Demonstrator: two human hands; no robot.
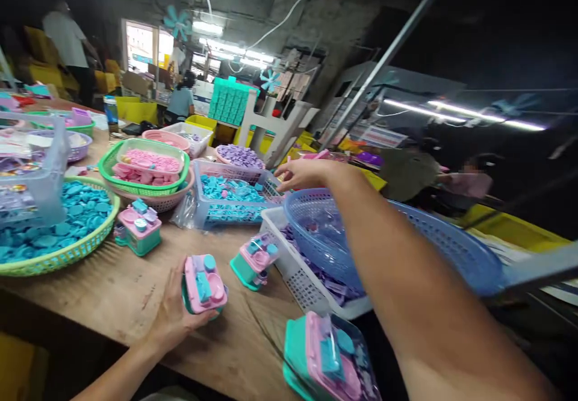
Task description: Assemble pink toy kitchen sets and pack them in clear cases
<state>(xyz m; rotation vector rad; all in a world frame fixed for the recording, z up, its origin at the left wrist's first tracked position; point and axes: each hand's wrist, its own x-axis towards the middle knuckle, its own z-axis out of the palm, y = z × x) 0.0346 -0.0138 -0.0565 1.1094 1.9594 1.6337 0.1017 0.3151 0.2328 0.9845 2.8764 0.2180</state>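
Note:
My left hand (174,310) is wrapped round a small toy kitchen (206,283) with a pink top, light blue and pink parts on it and a teal base, at the table's front. My right hand (300,174) reaches far forward over the blue oval basket (311,232); its fingers are bent and apart, with nothing visible in them. Below it stands a clear bluish crate (226,214) of turquoise pieces. Similar toy kitchens stand around: one (141,226) to the left, one (255,259) beside the white basket, and a larger-looking one (323,359) at the near right edge.
A white basket (293,280) of purple pieces sits under the blue one. Turquoise discs (85,214) fill a yellow-green basket at left. A green basket (106,166) holds pink pieces; purple pieces (241,155) lie behind. Other people (67,40) are in the background.

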